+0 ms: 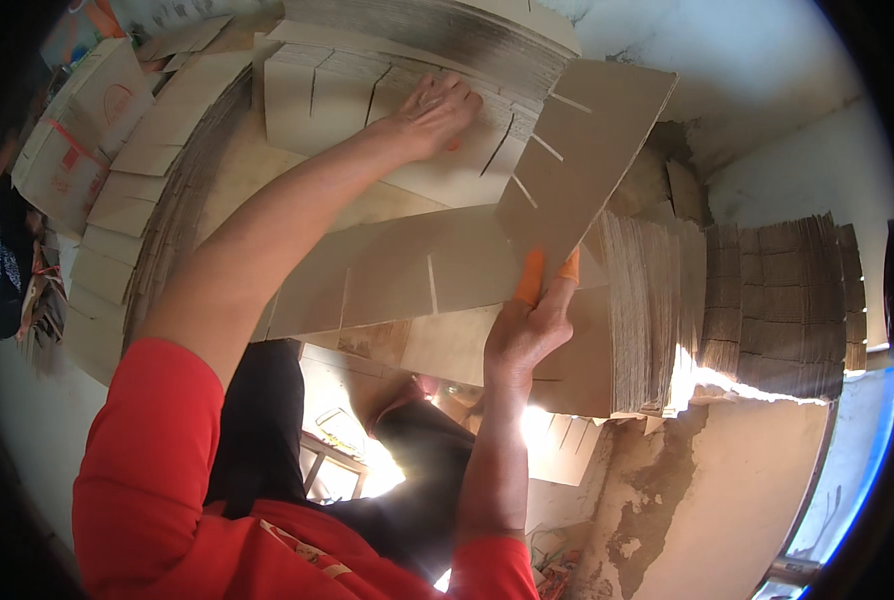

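Observation:
My right hand point(532, 325), with orange covers on two fingertips, pinches the lower end of a slotted cardboard strip point(592, 140). That strip slants up to the right and has several slits along its left edge. Another slotted cardboard strip point(387, 265) stretches leftward from beside my right hand, under my left forearm. Farther back, my left hand point(437, 115) is closed, its fingers curled over the top edge of a slotted cardboard piece point(342, 105) at the front of a stack. A bit of orange shows near its thumb; the fingertips are partly hidden.
Stacked cardboard point(652, 300) stands right of my right hand, with darker bundles point(777, 305) beyond. A long row of cardboard sheets point(157, 190) curves along the left, near a printed carton point(77, 140). Another tall stack point(447, 40) lies behind my left hand. A wall point(767, 80) borders the right.

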{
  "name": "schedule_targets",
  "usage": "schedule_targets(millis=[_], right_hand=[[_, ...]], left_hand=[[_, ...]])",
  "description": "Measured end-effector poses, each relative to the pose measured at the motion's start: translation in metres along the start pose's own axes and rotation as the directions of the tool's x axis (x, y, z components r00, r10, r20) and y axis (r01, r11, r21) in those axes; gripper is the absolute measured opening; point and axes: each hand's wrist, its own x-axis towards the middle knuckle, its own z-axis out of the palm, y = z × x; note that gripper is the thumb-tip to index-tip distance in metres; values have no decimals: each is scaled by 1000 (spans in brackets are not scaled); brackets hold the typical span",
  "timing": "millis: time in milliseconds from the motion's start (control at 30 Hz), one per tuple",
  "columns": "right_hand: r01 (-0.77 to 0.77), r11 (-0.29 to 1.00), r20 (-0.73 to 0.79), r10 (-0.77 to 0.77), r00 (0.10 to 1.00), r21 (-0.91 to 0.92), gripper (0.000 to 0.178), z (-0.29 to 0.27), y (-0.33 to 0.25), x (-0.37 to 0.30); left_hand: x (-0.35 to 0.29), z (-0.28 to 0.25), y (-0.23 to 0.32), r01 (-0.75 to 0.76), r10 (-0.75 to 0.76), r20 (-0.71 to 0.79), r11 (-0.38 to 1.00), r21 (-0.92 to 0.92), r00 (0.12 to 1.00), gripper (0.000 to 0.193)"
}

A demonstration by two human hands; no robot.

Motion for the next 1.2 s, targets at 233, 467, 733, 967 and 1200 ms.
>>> schedule_targets(millis=[233, 467, 733, 967, 1200], right_hand=[[39, 997, -41, -41, 998, -63, 54, -3, -1, 3], [72, 994, -20, -74, 997, -77, 60, -7, -5, 4], [-5, 1000, 71, 4, 997, 17, 51, -14, -17, 6], [31, 999, 54, -29, 998, -36, 53, -11, -11, 4], [-84, 986, 222, 114, 968, -143, 57, -8, -2, 0]], left_hand=[[-5, 27, -1, -88, 91, -120, 996, 32, 989, 27], [-23, -1, 2, -217, 140, -290, 943, -252, 947, 20], [-32, -32, 25, -292, 188, -305, 893, -343, 934, 18], [-44, -52, 48, -256, 141, -284, 868, -425, 948, 17], [-57, -74, 63, -382, 222, -345, 766, -517, 912, 17]])
